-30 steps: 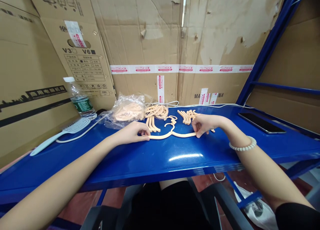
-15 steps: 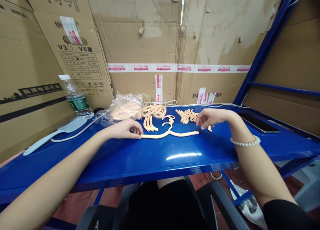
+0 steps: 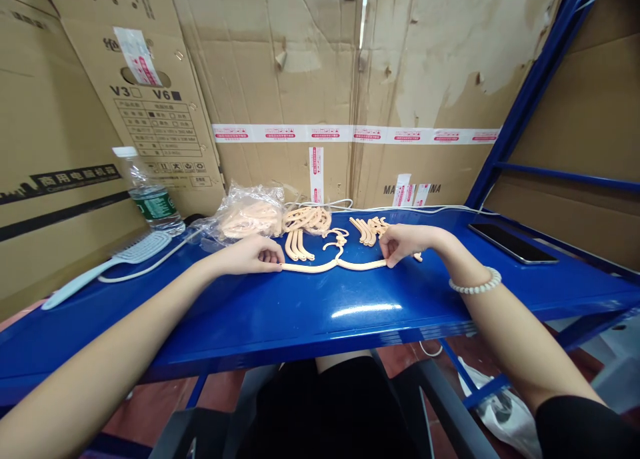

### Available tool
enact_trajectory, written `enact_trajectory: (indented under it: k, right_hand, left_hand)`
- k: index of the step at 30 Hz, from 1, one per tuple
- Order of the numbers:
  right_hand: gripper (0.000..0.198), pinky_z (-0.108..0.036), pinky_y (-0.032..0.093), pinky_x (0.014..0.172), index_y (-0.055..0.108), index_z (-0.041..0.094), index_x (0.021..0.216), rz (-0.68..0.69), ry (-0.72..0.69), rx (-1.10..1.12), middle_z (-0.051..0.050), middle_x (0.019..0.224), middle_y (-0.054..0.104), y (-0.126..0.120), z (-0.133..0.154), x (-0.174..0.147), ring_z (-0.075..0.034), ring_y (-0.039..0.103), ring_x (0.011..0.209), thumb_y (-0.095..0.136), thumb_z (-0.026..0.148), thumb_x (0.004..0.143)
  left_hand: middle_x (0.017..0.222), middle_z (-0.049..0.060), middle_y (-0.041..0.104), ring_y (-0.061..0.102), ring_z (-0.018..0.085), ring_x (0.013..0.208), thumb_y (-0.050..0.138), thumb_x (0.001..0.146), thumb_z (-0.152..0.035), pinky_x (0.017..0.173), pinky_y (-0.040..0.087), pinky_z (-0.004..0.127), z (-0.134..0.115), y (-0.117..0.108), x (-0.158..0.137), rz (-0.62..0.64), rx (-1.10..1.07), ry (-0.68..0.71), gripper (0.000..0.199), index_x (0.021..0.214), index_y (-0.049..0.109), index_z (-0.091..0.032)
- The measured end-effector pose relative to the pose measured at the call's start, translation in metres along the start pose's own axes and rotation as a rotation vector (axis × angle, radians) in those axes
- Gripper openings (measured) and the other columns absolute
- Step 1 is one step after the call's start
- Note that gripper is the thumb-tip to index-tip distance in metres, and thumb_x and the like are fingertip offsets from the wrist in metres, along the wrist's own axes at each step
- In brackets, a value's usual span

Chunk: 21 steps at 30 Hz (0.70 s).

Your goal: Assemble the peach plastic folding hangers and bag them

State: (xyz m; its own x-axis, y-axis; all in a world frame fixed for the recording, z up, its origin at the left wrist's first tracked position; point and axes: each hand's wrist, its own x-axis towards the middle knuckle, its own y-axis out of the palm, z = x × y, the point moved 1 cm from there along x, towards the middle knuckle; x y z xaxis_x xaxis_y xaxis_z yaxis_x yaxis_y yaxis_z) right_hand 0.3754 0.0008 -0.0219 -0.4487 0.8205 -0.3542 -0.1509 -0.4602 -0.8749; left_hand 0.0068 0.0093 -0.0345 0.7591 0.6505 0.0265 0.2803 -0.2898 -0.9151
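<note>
A pale peach hanger [image 3: 339, 262] is stretched out at the middle of the blue tabletop [image 3: 280, 319], its two curved arms running roughly along the front edge and its hook pointing to the back edge. The left hand [image 3: 255, 254] pinches the tip of the left arm between thumb and fingers; the right hand [image 3: 407, 241] pinches the tip of the right arm.

Just beyond the hanger lie small loose hooks [image 3: 336, 232], with a fan of curved hanger arms [image 3: 299, 247] to their left and another cluster of arms [image 3: 367, 232] to their right. A clear plastic bag [image 3: 253, 202] of hanger parts sits near the back edge. A water bottle [image 3: 154, 202] and a paddle hairbrush [image 3: 145, 247] are toward the left end; a smartphone [image 3: 513, 244] lies near the back right corner.
</note>
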Motion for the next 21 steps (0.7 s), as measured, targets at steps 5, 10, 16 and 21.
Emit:
enact_trajectory:
  k: [5,10,16,21]
  right_hand:
    - [0.027,-0.025,0.044,0.058,0.067,0.015,0.076,-0.038,0.008,-0.015,-0.004,0.070,0.066,0.000,-0.001,0.003,-0.017,0.061,0.066,0.076,0.035,0.061]
    - [0.037,-0.025,0.044,0.056,0.068,0.015,0.081,-0.026,0.026,-0.008,-0.004,0.072,0.067,-0.001,-0.003,0.002,-0.017,0.061,0.066,0.078,0.043,0.060]
    - [0.043,-0.025,0.042,0.055,0.067,0.016,0.098,-0.183,-0.041,-0.017,-0.006,0.080,0.068,-0.010,-0.002,-0.011,-0.016,0.059,0.064,0.070,0.050,0.072]
    - [0.030,-0.027,0.040,0.061,0.067,0.014,0.090,-0.647,0.000,-0.067,-0.007,0.077,0.067,-0.025,-0.007,-0.021,-0.017,0.057,0.067,0.053,0.040,0.085]
  left_hand:
    - [0.072,0.003,0.066,0.059,0.014,0.065,0.060,0.083,-0.038,0.059,0.044,0.021,0.001,0.001,0.001,-0.017,0.028,0.008,0.026,0.088,0.072,-0.015]
    - [0.071,0.002,0.065,0.060,0.013,0.064,0.060,0.083,-0.038,0.058,0.045,0.021,0.000,0.001,0.000,-0.018,0.025,0.002,0.027,0.090,0.070,-0.015]
    - [0.073,0.001,0.066,0.058,0.011,0.061,0.061,0.082,-0.044,0.057,0.045,0.021,0.001,-0.005,-0.003,-0.142,0.018,-0.017,0.035,0.102,0.067,-0.016]
    - [0.074,0.002,0.069,0.057,0.012,0.062,0.059,0.083,-0.040,0.058,0.044,0.021,-0.001,-0.011,-0.004,-0.218,0.050,-0.013,0.028,0.094,0.070,-0.016]
